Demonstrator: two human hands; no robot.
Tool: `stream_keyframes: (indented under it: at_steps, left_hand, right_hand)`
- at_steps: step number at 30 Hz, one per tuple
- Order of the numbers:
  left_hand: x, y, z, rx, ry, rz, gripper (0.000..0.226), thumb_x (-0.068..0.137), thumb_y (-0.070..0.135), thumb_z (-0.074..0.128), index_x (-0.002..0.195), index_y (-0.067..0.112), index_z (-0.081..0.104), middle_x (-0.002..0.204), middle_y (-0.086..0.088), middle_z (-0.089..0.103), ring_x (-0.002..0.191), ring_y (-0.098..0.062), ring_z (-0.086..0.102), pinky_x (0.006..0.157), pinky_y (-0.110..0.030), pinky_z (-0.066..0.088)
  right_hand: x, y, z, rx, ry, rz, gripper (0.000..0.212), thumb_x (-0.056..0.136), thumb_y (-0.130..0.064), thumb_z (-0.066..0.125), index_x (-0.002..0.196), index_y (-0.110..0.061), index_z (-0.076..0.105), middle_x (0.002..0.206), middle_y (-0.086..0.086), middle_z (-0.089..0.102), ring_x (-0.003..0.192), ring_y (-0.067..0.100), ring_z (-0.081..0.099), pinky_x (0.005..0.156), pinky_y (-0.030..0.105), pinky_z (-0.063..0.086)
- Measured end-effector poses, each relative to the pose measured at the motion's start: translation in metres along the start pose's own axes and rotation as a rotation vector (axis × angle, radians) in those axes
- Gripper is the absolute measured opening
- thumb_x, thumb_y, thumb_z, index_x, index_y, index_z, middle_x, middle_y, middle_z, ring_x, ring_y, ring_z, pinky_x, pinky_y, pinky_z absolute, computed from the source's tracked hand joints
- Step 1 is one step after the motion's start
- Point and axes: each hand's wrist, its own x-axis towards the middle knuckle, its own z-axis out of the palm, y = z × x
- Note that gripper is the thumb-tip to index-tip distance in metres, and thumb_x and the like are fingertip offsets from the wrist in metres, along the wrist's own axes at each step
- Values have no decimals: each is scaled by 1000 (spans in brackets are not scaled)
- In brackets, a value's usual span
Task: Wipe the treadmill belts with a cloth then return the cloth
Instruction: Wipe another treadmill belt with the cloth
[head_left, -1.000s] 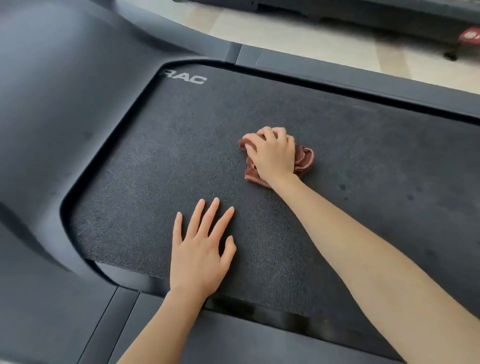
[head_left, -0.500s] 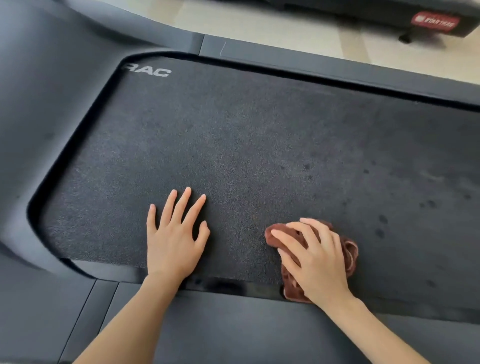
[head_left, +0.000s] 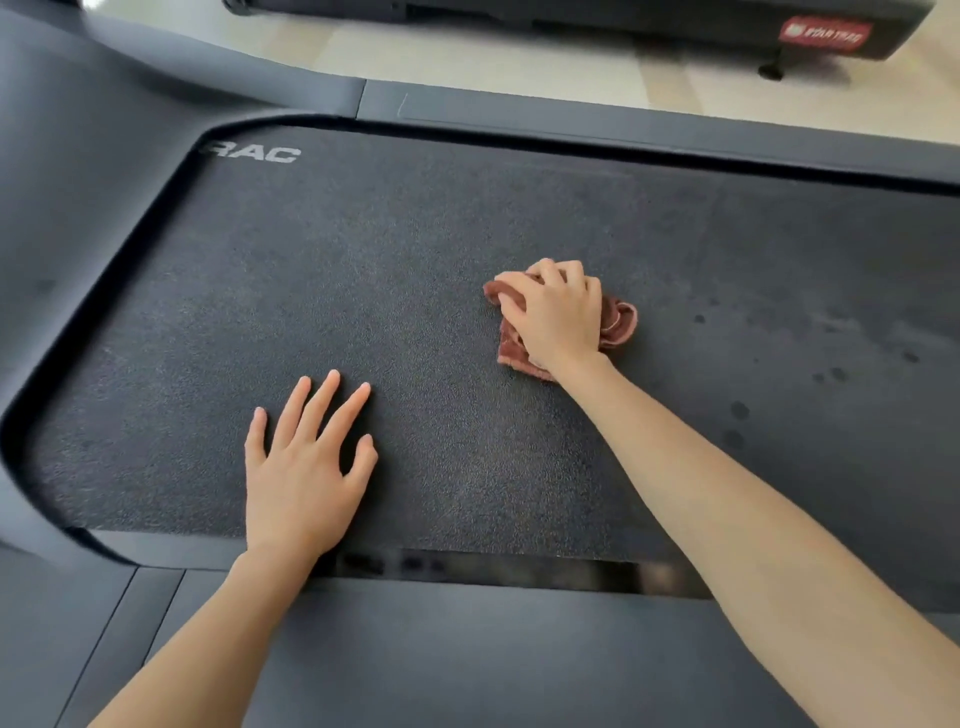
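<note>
A dark, grainy treadmill belt (head_left: 415, 291) fills the middle of the view, with pale letters near its far left corner. My right hand (head_left: 558, 312) presses a crumpled reddish-brown cloth (head_left: 618, 322) onto the belt's middle, fingers curled over it. Only the cloth's edges show around the hand. My left hand (head_left: 301, 478) lies flat on the belt near its front edge, fingers spread, holding nothing.
Grey side rails (head_left: 571, 111) frame the belt at the far and near sides. The raised grey motor cover (head_left: 78, 182) rises on the left. Dark spots (head_left: 737, 410) mark the belt to the right. Another machine (head_left: 821, 31) stands on the pale floor beyond.
My right hand slid the cloth from mid-belt to the near edge, then pushed it away again to the middle. My left hand stayed flat on the belt.
</note>
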Motion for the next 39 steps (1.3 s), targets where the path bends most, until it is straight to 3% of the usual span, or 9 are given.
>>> stream_keyframes:
  at_steps: [5,9,12,14,19,25,29,32,39]
  left_hand:
    - [1,1,2,-8,18,18,47,96,38,40,142,37,34,154,6,26,144,-15,14,116,-46,4]
    - [-3,1,6,33,16,8,49,96,33,38,145,33,30,155,3,23,144,-18,11,115,-49,4]
    - [2,22,5,34,-25,-68,53,96,35,36,146,24,28,157,-2,17,144,-22,7,114,-53,4]
    - [-1,55,8,38,-16,-29,55,94,41,37,146,22,29,157,-3,15,145,-20,5,113,-55,1]
    - [-21,143,36,14,-46,178,60,93,51,27,148,31,16,158,7,6,145,-13,-5,114,-54,-6]
    - [-17,141,46,2,-13,170,71,82,61,8,147,36,17,158,10,8,144,-11,-4,114,-48,-7]
    - [-19,143,42,-6,-26,177,65,85,60,15,146,36,19,157,10,11,145,-11,-2,115,-48,-6]
    - [-18,141,41,-10,-25,182,59,91,56,25,146,36,21,157,10,12,145,-11,0,115,-48,-5]
    - [-19,140,43,16,-26,183,59,93,53,28,147,34,20,157,8,12,145,-12,0,115,-49,-3]
  right_hand:
    - [-53,21,-14,27,7,-29,29,94,-41,46,119,-36,60,122,-1,58,114,27,45,85,39,37]
    - [-150,54,-40,40,63,-119,27,90,-41,54,114,-33,65,116,-1,62,110,28,51,82,39,41]
    - [-205,80,-52,23,122,-184,30,89,-43,49,111,-33,66,113,-3,64,107,27,54,79,39,44]
    - [-214,85,-56,34,138,-193,30,89,-44,47,109,-35,67,111,-5,64,105,27,55,78,39,43]
    - [-163,77,-41,39,148,-97,21,89,-45,51,104,-38,66,104,-8,61,100,24,53,77,38,36]
    - [-44,88,-14,3,43,87,26,97,-43,41,115,-36,59,118,-2,55,110,27,44,86,41,33]
    - [-19,93,-14,10,-27,116,29,98,-41,38,119,-33,56,125,3,53,115,29,41,91,41,33]
    - [-62,97,-23,30,-4,94,29,96,-40,40,119,-33,56,125,3,52,115,29,41,87,39,35]
    - [-220,145,-66,14,83,1,24,86,-38,59,107,-32,66,109,1,62,104,30,53,77,40,44]
